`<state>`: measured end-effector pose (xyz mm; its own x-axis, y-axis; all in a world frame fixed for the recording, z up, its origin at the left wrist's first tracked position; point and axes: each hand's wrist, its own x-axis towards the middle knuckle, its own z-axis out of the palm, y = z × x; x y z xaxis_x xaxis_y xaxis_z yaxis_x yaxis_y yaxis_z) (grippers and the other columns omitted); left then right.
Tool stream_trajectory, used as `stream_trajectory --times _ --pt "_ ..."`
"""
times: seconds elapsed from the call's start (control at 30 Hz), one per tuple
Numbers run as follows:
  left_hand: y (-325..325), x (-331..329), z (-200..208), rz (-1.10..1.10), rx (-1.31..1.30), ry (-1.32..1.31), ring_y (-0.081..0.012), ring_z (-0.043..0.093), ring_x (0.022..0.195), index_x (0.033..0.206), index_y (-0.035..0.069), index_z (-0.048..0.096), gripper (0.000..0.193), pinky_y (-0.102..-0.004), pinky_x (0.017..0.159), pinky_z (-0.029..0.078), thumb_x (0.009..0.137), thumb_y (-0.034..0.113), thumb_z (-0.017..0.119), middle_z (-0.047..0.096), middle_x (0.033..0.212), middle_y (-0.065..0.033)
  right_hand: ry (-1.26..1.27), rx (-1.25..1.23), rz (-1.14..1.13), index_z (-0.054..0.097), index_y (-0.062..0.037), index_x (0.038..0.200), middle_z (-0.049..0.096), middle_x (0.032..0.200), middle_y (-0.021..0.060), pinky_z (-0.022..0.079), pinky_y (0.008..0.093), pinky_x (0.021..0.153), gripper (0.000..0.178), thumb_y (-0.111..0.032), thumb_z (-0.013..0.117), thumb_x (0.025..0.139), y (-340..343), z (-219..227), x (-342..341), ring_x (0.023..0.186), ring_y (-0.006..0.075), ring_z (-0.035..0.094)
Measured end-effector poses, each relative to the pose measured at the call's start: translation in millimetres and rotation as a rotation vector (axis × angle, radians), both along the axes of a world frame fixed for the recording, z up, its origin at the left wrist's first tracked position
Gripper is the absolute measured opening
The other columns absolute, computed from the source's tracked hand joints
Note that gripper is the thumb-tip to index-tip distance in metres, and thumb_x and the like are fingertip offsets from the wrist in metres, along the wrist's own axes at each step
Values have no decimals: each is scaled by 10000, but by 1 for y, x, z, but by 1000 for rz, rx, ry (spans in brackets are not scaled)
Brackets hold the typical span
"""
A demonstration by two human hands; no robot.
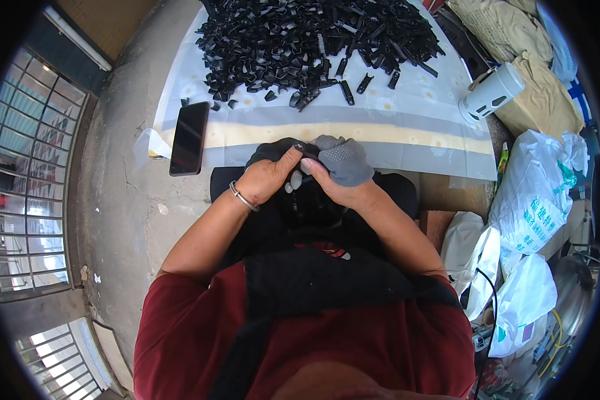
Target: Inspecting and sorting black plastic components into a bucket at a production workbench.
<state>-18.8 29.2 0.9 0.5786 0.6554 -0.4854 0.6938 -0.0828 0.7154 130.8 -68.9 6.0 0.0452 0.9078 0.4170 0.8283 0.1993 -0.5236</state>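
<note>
My left hand and my right hand meet over my lap at the table's near edge. Both wear grey and black gloves that leave the thumbs bare. The two thumbs press toward each other over a small black plastic piece, pinched between both hands and mostly hidden by the fingers. Beyond them, a large heap of black plastic pieces covers the far part of the table, some short and curved, others long and narrow. A few long pieces lie loose at the heap's near side.
A dark smartphone lies at the left of the flowered tablecloth. At the right edge a white tumbler leans over. Brown sacks and white plastic bags crowd the right side. Barred windows stand at left.
</note>
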Motion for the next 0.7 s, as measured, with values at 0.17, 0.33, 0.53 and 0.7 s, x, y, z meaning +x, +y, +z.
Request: stream_trajectory --times 0.17,0.33,0.53,0.7 --pt "-14 1 -22 270 -255 -475 -145 527 720 972 16 592 498 -270 681 430 882 473 414 592 782 -119 71 184 30 593 -38 811 584 756 101 434 384 627 188 -225 584 797 -4 -2 -5 692 307 555" --pt "-8 -2 6 33 51 -546 -149 515 664 878 9 601 465 -272 639 423 913 413 371 590 721 -64 15 -25 22 601 -37 861 603 821 106 441 374 688 197 -226 572 814 -15 -1 8 780 287 561" --pt "-10 1 6 -24 136 -621 -118 480 601 799 15 580 425 -250 562 401 932 355 363 548 665 -28 -171 109 -24 610 -59 895 609 854 104 439 377 714 202 -230 586 789 -15 4 3 812 293 561" --pt "-9 3 -3 -86 300 -510 -326 565 722 823 -9 568 355 -360 653 439 924 265 367 596 765 -179 -363 -35 -56 609 -67 912 610 850 106 437 382 704 186 -173 589 760 -10 0 -4 796 295 560"
